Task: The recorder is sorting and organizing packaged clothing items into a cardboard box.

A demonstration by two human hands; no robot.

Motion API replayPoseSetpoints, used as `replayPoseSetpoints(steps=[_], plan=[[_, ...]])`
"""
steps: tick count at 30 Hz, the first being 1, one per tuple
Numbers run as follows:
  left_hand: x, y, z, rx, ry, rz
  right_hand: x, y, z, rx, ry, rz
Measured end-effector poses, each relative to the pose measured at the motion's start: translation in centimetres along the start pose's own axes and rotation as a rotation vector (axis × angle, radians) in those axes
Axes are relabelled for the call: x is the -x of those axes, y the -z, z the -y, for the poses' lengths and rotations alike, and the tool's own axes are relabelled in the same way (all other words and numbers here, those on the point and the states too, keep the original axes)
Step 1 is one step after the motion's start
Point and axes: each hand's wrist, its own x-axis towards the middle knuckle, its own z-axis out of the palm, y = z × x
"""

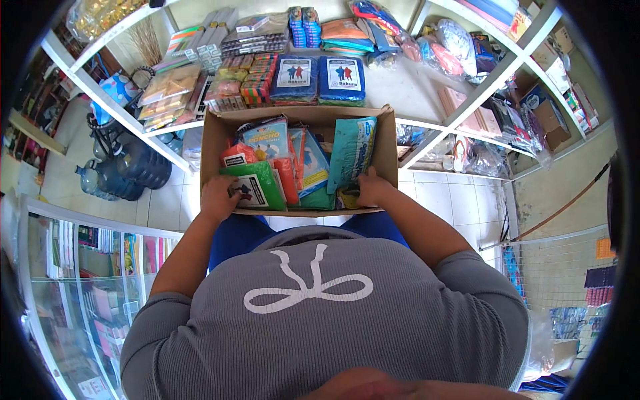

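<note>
In front of my body is an open cardboard box [300, 213] filled with flat plastic-wrapped packets. My left hand [219, 198] is closed round its near left corner, the fingertips inside against a green packet [267, 181]. At the near right corner my right hand [373, 189] grips the wall, its fingers reaching inside below a teal packet [351, 153] that stands upright. Between them lean a poncho packet with a light blue front [268, 141], a red packet [287, 179] and a blue-and-white packet [315, 167]. The lower contents are hidden.
Behind the box, a white shelf [407, 87] carries blue wrapped packs [343, 80], stacked small boxes [259, 83] and bagged goods. Large water bottles [143, 167] stand on the floor at left. A glass display case [87, 293] is near left; a wire rack [557, 273] is at right.
</note>
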Motion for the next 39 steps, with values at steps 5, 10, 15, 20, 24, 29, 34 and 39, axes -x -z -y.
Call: replayPoseSetpoints(steps=[5, 10, 15, 20, 24, 29, 34, 39], plan=[[-0.1, -0.7, 0.6, 0.115, 0.108, 0.216, 0.3, 1.2, 1.1, -0.033, 0.052, 0.176], [-0.6, -2.1, 2.5, 0.074, -0.037, 0.314, 0.7, 1.0, 1.2, 0.049, 0.086, 0.362], [-1.7, -0.9, 1.0, -0.145, -0.09, 0.746, 2.0, 1.2, 1.1, 0.064, 0.077, 0.388], [-1.3, -0.8, 0.1, -0.195, -0.179, 0.861, 3.2, 1.2, 1.4, 0.082, 0.066, 0.431], [-1.0, -0.5, -1.3, -0.108, -0.07, 0.858, 3.4, 0.6, -0.1, -0.013, 0.062, 0.406], [0.6, -3.5, 1.9, 0.223, 0.06, 0.54, 3.6, 0.0, -0.1, -0.077, 0.103, 0.302], [-0.4, -3.4, 1.6, 0.116, -0.052, -0.03, 2.7, -0.7, -0.3, -0.152, 0.101, 0.301], [-1.9, -3.6, 1.7, 0.076, 0.041, 0.129, 1.9, -0.8, 0.3, -0.091, 0.055, 0.308]])
